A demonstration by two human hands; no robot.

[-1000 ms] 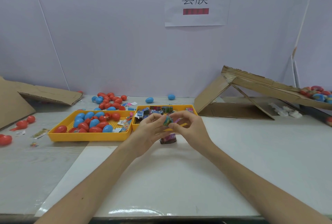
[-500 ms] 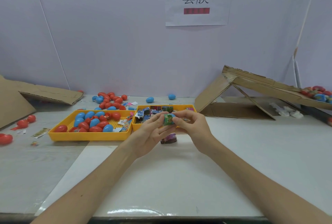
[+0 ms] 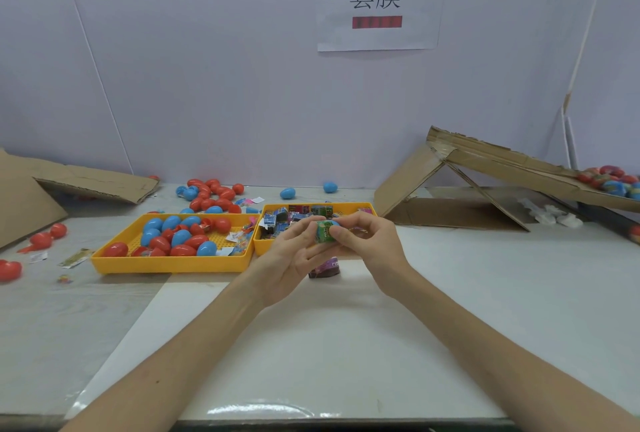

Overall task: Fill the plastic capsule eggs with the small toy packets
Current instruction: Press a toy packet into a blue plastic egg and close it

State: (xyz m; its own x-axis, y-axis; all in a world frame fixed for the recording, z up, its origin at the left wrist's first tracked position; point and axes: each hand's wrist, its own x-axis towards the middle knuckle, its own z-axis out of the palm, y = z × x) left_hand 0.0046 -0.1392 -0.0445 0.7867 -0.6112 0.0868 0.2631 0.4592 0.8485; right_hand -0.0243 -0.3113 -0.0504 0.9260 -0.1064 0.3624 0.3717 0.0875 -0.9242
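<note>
A blue capsule egg (image 3: 325, 231) with a green printed wrap round it is held over the near edge of the packet tray (image 3: 349, 204). The left hand (image 3: 294, 258) and right hand (image 3: 372, 241) both pinch it at their fingertips; the egg tray (image 3: 173, 263) lies just to the left

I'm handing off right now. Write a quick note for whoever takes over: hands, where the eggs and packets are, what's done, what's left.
Left hand: pinches the blue egg from the left, held above the table.
Right hand: pinches the same egg from the right, with a green printed packet against it. I cannot tell whether the egg is closed.
Supplies: red and blue eggs are in the left tray, packets in the right tray, and loose eggs lie behind them.
Done: some colourful eggs lie on the cardboard ramp, probably finished.
Left: finish this egg, then the tray's eggs.
</note>
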